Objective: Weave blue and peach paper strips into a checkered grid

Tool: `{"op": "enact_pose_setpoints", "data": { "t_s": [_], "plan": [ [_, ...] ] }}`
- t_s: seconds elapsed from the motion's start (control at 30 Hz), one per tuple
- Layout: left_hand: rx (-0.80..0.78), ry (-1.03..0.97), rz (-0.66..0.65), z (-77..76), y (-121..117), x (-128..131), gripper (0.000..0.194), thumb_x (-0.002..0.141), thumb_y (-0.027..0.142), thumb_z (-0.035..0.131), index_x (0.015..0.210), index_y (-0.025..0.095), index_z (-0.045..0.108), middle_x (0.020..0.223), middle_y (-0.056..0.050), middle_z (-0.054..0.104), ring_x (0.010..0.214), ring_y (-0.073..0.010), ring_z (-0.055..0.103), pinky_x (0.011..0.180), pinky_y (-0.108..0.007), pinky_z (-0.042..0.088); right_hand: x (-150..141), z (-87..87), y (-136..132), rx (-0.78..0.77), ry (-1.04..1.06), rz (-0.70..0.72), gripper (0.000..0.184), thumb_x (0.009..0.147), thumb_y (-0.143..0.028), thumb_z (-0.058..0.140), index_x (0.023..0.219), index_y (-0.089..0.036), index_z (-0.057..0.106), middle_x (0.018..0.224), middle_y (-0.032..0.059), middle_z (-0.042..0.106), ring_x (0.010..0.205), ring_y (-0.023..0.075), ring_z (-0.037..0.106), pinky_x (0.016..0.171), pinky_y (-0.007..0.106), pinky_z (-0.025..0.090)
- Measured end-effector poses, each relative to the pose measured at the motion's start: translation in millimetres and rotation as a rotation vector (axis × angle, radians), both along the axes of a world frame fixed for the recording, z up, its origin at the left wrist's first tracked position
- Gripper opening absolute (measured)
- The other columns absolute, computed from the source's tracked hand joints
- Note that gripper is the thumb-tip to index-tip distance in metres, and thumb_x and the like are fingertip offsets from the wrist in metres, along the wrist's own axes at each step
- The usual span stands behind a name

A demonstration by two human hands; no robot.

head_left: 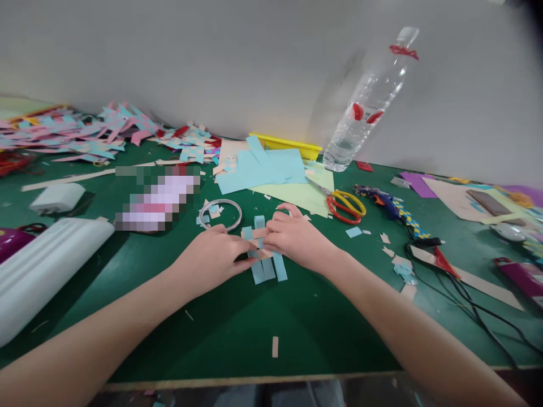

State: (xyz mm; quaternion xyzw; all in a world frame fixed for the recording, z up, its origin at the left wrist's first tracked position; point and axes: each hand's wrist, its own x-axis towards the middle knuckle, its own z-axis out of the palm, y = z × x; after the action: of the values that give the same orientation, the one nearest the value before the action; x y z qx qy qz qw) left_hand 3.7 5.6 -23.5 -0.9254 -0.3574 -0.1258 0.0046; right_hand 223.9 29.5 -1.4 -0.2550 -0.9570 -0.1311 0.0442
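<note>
A small woven piece of light blue and pale peach paper strips lies on the green table between my hands. My left hand pinches its left edge with thumb and index finger. From the other side, my right hand has its fingers curled over the upper right of the weave, partly hiding it. Several blue strip ends stick out below, and one blue loop stands up at the top. Just behind my left hand lies a roll of tape with paper scraps in and around it. A narrow peach scrap rests near the table's front edge.
Behind are blue paper sheets, scissors with red and yellow handles, and a tilted plastic bottle. A blurred-out phone, white charger and heap of strips are left; cables are right.
</note>
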Motion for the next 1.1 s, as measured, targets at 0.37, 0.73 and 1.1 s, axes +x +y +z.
{"op": "enact_pose_setpoints", "data": {
  "t_s": [0.37,0.73,1.1],
  "plan": [
    [0.003,0.061,0.002,-1.2,0.7,-0.4,0.03,0.099,0.041,0.049,0.092,0.021,0.071,0.065,-0.001,0.072,0.053,-0.0167,0.06,0.069,-0.035,0.041,-3.8,2.2,0.5,-0.002,-0.024,0.014,0.023,0.092,-0.005,0.053,0.081,-0.019,0.069,0.085,0.0019,0.066,0.086,0.0181,0.054,0.102,0.039,0.028],
    [-0.021,0.023,-0.055,1.2,1.4,-0.9,0.038,0.104,0.037,0.038,0.098,0.022,0.073,0.073,-0.001,0.074,0.057,-0.0178,0.061,0.066,-0.035,0.034,5.9,-5.1,1.8,-0.346,0.225,-0.11,0.024,0.099,-0.023,0.051,0.087,-0.019,0.072,0.09,0.0035,0.066,0.09,0.0183,0.053,0.095,0.037,0.033],
    [-0.081,0.044,-0.043,-1.2,3.3,-0.6,0.045,0.105,0.04,0.032,0.109,0.023,0.073,0.067,-0.001,0.069,0.056,-0.0169,0.056,0.067,-0.035,0.031,11.7,-17.8,0.5,-0.522,0.421,-0.144,0.023,0.097,-0.025,0.055,0.082,-0.018,0.072,0.088,0.003,0.065,0.088,0.0172,0.056,0.09,0.037,0.033]
  ]
}}
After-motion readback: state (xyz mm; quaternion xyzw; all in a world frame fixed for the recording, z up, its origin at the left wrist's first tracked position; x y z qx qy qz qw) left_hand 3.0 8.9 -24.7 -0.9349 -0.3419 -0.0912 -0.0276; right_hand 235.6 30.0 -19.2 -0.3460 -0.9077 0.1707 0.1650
